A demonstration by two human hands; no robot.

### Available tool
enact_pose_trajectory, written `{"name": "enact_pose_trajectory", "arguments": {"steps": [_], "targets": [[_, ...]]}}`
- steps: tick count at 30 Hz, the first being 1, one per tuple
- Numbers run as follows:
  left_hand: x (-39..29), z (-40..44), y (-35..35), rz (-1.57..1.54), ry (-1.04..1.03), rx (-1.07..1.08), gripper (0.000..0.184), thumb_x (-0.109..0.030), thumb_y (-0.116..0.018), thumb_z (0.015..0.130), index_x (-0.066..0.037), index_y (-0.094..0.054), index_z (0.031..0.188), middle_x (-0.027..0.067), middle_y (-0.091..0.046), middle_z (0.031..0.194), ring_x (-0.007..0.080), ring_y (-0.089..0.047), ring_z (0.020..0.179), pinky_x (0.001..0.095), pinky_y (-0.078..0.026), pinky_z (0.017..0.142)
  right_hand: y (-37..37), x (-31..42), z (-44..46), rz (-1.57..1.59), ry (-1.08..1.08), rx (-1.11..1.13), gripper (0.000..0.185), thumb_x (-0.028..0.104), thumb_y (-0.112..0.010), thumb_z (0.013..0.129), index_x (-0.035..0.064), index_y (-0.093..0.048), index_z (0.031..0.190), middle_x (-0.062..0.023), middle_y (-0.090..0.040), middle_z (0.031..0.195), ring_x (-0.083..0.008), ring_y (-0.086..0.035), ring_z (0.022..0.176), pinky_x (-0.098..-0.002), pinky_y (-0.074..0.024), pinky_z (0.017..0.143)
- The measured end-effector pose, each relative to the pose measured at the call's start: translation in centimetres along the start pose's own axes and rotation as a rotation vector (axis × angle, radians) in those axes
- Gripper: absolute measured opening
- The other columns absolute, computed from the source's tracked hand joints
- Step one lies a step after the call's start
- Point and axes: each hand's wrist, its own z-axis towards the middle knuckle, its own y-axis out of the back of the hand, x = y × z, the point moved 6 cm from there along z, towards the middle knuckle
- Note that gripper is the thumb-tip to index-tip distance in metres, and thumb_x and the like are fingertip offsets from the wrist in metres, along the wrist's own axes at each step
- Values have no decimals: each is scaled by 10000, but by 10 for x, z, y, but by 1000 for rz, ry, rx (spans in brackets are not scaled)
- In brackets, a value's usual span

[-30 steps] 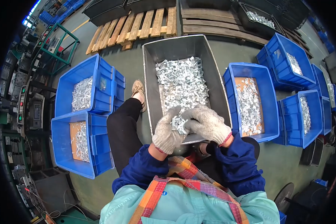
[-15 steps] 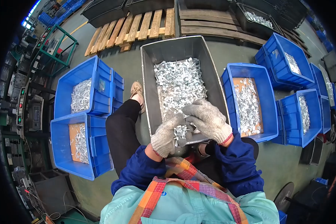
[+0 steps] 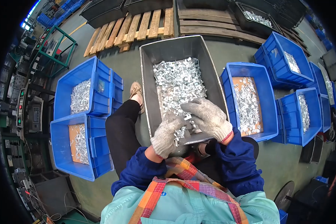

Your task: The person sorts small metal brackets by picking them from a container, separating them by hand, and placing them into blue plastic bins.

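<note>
A dark grey bin (image 3: 145, 74) stands in front of me with many small metal parts (image 3: 179, 78) in it. Over its near end, my gloved left hand (image 3: 167, 135) is closed around several metal parts (image 3: 180, 132). My gloved right hand (image 3: 209, 118) is just to the right of it, with one small metal piece (image 3: 187, 117) at its fingertips, between the two hands. The tips of the left fingers are partly hidden.
Blue bins with metal parts stand at the left (image 3: 97, 145) and at the right (image 3: 270, 108), with more blue bins farther right. Wooden pallets (image 3: 134, 28) lie beyond the grey bin. A green metal frame (image 3: 63, 52) is at the upper left.
The hands have moved slightly apart, and a single metal piece now shows at the right fingertips. The left hand has stayed around its parts.
</note>
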Motion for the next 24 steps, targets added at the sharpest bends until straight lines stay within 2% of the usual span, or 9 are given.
{"name": "enact_pose_trajectory", "arguments": {"steps": [2,3,5,9,13,16,17,20,24], "targets": [[3,1,5,46,-23,34,322,-129,-642,939,-17,-606,1239,131,-705,1060,218,-711,909,354,-609,787,-4,-5,-5,-20,20,-59,307,92,-656,871,84,-687,1177,-158,-674,1077,-362,-629,1069,-426,-517,930],[2,2,3,47,-27,7,274,-125,-633,947,-18,-611,1198,127,-701,1042,212,-705,871,341,-606,749,-5,-6,-7,-30,31,-89,282,98,-654,876,79,-693,1155,-159,-680,1054,-363,-633,1061,-424,-518,927],[1,2,-1,49,-34,-48,183,-117,-614,962,-20,-622,1117,119,-692,1007,199,-692,794,315,-601,672,-10,-10,-8,21,-49,-65,249,135,-650,890,69,-702,1125,-169,-681,1010,-367,-640,1020,-426,-524,904],[-7,-7,-9,-10,-11,-79,160,-134,-623,960,-32,-631,1084,108,-695,982,191,-686,783,303,-589,673,1,-17,1,40,-311,120,264,240,-634,944,51,-686,1121,-148,-690,945,-313,-668,939,-408,-543,828],[-11,-6,-6,49,-57,-113,160,-152,-637,960,-47,-637,1081,91,-689,1007,173,-684,792,293,-590,670,-19,-47,-16,1183,-879,-138,440,403,-602,1013,45,-558,1265,-143,-642,1077,-265,-654,968,-401,-571,779],[-8,-2,3,54,-64,-137,154,-165,-643,965,-69,-640,1085,67,-678,1028,160,-684,811,297,-593,677,-33,-42,-13,1656,-764,-196,380,369,-571,1042,26,-564,1204,-133,-652,1028,-289,-700,861,-416,-617,765],[-7,-2,5,52,-58,-147,151,-170,-643,967,-77,-642,1085,58,-675,1033,157,-684,819,299,-594,680,-35,-41,-13,1740,-725,-178,389,360,-574,1041,19,-540,1226,-171,-628,1123,-307,-684,947,-444,-616,804],[-8,-3,2,-28,-68,-176,376,-161,-671,937,-7,-606,1273,105,-720,1005,163,-698,697,240,-558,502,-33,-35,-11,1819,-740,-171,368,316,-574,1041,10,-517,1239,-185,-610,1155,-315,-661,1019,-452,-607,833],[-8,0,5,-22,-79,-160,329,-150,-672,935,-10,-626,1229,106,-717,1004,183,-710,742,281,-595,569,-30,-29,-10,1847,-729,-169,318,274,-580,1036,21,-519,1218,-187,-614,1138,-325,-654,1011,-463,-597,844]]}}
